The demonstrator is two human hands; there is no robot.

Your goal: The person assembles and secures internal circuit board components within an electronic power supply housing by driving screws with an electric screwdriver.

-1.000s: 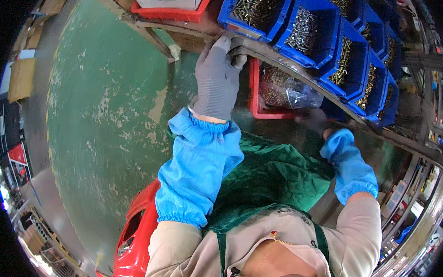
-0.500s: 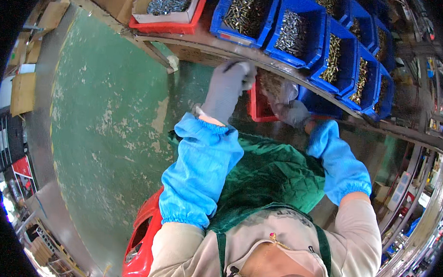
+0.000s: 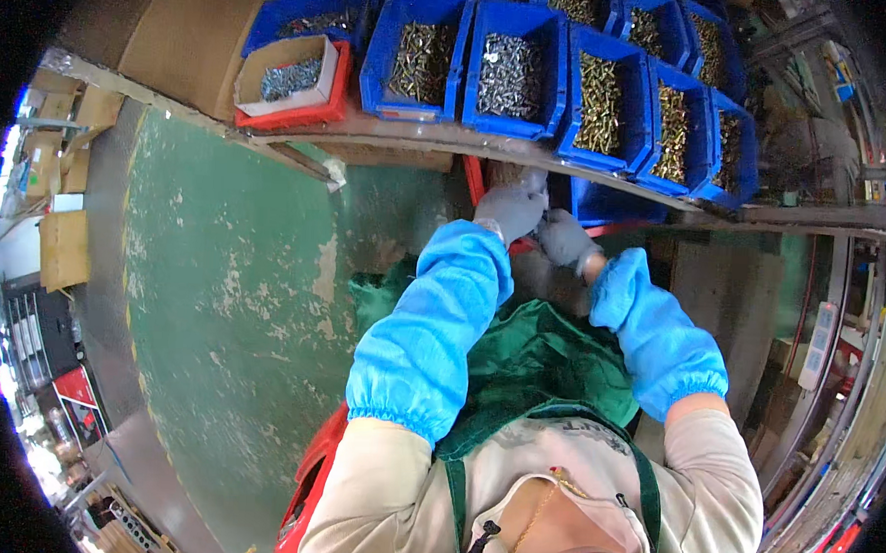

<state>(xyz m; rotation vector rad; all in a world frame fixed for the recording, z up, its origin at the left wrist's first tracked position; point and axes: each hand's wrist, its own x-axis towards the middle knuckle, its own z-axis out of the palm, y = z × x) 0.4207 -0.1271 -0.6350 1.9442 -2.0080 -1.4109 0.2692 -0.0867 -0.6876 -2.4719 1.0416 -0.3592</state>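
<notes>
My left hand [image 3: 511,212], in a grey glove, is closed on a clear plastic bag [image 3: 535,179] below the shelf edge. In the half-second-old picture the bag shows small metal fasteners inside; now the glove and the shelf hide most of it. Close beside it my right hand [image 3: 568,241], also gloved, has its fingers curled against the bag's near side. Its fingertips are partly hidden by the left hand. A red bin [image 3: 474,181] sits behind and left of the hands, and a blue bin [image 3: 617,203] stands to their right, under the shelf.
Blue bins of screws, including one of silvery screws [image 3: 515,75] and one of yellowish screws [image 3: 602,105], line the shelf [image 3: 420,132] above the hands. A white box [image 3: 287,76] of fasteners sits in a red tray at left. A red seat [image 3: 318,470] is by my left side.
My left hand has moved right and down onto the bag, meeting my right hand. The right hand has shifted slightly left. The whole view has turned a little.
</notes>
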